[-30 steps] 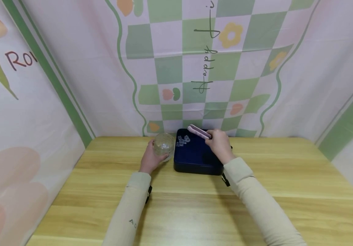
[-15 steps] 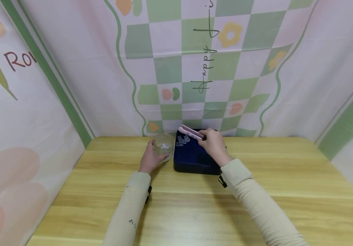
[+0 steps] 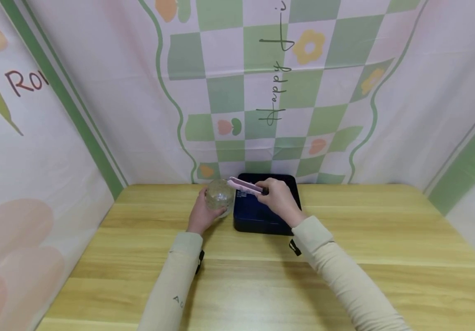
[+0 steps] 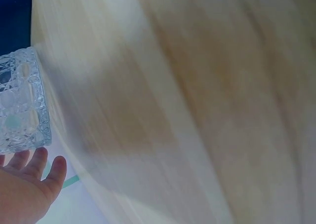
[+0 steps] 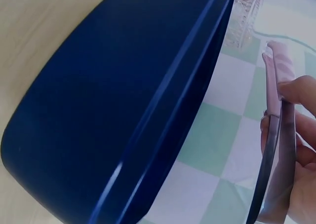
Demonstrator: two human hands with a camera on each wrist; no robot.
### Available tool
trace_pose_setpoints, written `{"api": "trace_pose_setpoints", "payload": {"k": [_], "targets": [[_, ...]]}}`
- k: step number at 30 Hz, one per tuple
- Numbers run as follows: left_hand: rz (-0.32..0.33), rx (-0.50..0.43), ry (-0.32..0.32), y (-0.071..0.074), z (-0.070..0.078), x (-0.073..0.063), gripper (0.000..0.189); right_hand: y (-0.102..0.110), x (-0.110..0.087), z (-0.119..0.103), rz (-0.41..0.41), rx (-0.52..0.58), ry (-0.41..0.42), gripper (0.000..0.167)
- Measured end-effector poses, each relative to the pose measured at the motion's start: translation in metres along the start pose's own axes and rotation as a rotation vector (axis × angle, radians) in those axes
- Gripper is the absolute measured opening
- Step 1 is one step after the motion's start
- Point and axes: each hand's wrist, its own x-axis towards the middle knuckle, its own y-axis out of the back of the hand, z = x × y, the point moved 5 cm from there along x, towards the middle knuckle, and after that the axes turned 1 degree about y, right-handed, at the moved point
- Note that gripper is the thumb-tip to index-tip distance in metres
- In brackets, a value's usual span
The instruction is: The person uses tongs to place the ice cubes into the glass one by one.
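My left hand (image 3: pixel 203 214) holds a clear patterned glass (image 3: pixel 219 196), thumb on its near side. In the left wrist view, the glass (image 4: pixel 22 103) shows a cut, faceted wall, with fingertips at one end of it. My right hand (image 3: pixel 277 198) grips a pair of tongs (image 3: pixel 246 186) above a dark blue box (image 3: pixel 258 214). The pink tips of the tongs reach left, by the glass's rim. The right wrist view shows the two arms of the tongs (image 5: pixel 272 81), pink at the tips and dark lower down. Whether anything lies between the tips, I cannot tell.
The blue box stands just right of the glass, at the back of the wooden table (image 3: pixel 237 285). White markings on its top are partly hidden by the tongs. A printed cloth (image 3: pixel 262 92) hangs behind the table's back edge, with more cloth at both sides.
My right hand has moved left with the tongs, bringing their tips from above the box to the glass's rim. The left hand and the glass stay in place.
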Motion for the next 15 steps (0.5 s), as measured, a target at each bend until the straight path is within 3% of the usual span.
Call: {"api": "trace_pose_setpoints", "payload": {"k": [8, 15], "targets": [[-0.026, -0.013, 0.029, -0.002, -0.004, 0.002, 0.092, -0.013, 0.0, -0.003, -0.078, 0.031, -0.006, 0.034], [-0.021, -0.009, 0.022, -0.002, -0.003, 0.003, 0.093, -0.019, 0.0, -0.003, -0.078, 0.006, 0.008, 0.034]]}}
